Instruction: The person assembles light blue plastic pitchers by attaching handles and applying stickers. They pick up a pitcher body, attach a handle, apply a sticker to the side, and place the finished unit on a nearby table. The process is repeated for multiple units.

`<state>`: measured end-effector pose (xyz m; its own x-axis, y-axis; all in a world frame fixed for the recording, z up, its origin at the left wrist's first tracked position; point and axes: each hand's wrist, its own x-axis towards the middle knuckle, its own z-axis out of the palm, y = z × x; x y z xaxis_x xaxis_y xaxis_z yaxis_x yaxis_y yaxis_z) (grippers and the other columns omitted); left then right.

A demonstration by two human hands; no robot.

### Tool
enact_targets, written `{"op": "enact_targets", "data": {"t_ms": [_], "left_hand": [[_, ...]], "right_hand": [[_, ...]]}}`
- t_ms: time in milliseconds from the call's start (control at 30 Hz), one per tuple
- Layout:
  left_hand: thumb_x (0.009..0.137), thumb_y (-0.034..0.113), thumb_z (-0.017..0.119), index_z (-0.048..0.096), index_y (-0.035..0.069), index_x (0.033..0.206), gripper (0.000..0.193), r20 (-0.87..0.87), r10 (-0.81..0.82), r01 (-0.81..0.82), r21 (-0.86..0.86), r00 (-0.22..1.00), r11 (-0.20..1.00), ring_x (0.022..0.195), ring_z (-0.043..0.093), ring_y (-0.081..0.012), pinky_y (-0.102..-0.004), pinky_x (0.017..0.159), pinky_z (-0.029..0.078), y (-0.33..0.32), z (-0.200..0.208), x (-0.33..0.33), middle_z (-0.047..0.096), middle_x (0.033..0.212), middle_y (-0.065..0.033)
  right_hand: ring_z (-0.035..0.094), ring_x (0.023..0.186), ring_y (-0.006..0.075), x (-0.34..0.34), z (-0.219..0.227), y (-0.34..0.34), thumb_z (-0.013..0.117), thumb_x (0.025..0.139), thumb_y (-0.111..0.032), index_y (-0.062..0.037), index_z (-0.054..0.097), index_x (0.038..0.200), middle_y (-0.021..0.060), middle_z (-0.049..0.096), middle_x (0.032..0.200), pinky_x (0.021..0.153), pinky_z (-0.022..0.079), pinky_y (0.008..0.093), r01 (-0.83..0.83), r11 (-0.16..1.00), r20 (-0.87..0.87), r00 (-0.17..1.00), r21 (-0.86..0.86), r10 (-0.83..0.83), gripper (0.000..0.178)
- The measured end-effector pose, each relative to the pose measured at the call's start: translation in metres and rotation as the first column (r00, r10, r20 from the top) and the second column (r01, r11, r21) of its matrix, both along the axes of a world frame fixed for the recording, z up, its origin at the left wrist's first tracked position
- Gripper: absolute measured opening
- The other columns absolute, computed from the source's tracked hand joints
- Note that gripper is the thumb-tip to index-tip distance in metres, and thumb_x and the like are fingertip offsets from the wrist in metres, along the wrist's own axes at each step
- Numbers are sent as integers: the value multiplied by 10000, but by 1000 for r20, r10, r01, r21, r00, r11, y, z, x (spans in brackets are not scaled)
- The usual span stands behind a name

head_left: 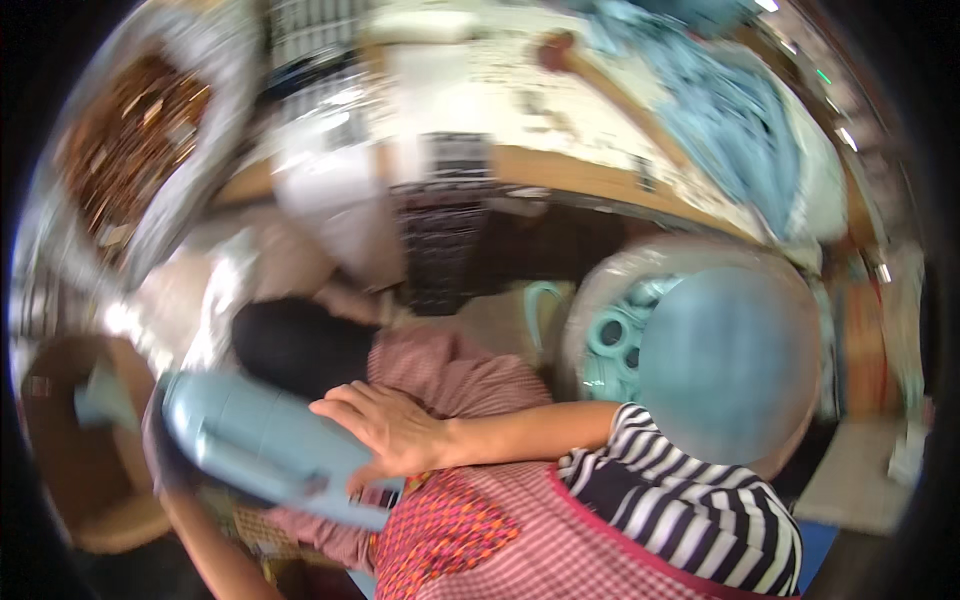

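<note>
Across my lap lies a long, rounded, pale blue plastic flask body (265,435), tilted with its narrower end toward the left. My right hand (390,430) lies over its right part, fingers along the upper side and thumb on the near side, holding it. At the other end, my left hand (172,455) cups the flask body; it is dark and blurred, and its fingers are mostly hidden. A small dark and white patch (378,497) shows on the body near my right thumb.
A plastic-lined tub (585,290) at the right holds teal ring-shaped parts (610,335) and a large blurred blue round piece (735,360). A cardboard box (75,440) stands left; a bag of brown pieces (135,150) lies far left. Blue material (730,120) lies on the bench (560,175).
</note>
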<state>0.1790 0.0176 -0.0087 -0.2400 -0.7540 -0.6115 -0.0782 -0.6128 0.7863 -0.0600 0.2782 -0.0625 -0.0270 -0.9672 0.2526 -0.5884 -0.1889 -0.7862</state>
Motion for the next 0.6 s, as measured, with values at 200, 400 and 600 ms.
{"op": "enact_targets", "data": {"t_ms": [200,400,600], "left_hand": [[1045,343,517,565,16,1388,476,-96,-14,-14,-285,995,959,1194,619,-247,-401,1023,500,0,6,85,647,1316,-128],[1042,336,528,561,19,1391,473,-91,155,-179,-449,984,876,1206,613,-252,-412,1035,494,29,-16,79,643,1326,-128],[1038,330,539,557,23,1393,470,-143,218,-261,-482,965,837,1217,607,-257,-423,1047,487,44,-25,88,639,1335,-128]], "right_hand": [[678,762,142,-160,-57,147,778,909,-141,-15,710,1004,65,721,875,690,549,287,824,546,167,523,152,-836,172],[696,1040,312,-227,-173,377,841,827,-338,-7,624,1216,217,716,1085,912,529,437,785,-97,-572,354,611,-740,555],[630,1154,362,-204,-213,392,937,688,-293,-121,623,1348,217,532,1385,975,517,441,774,-212,-442,96,597,-892,750]]}}
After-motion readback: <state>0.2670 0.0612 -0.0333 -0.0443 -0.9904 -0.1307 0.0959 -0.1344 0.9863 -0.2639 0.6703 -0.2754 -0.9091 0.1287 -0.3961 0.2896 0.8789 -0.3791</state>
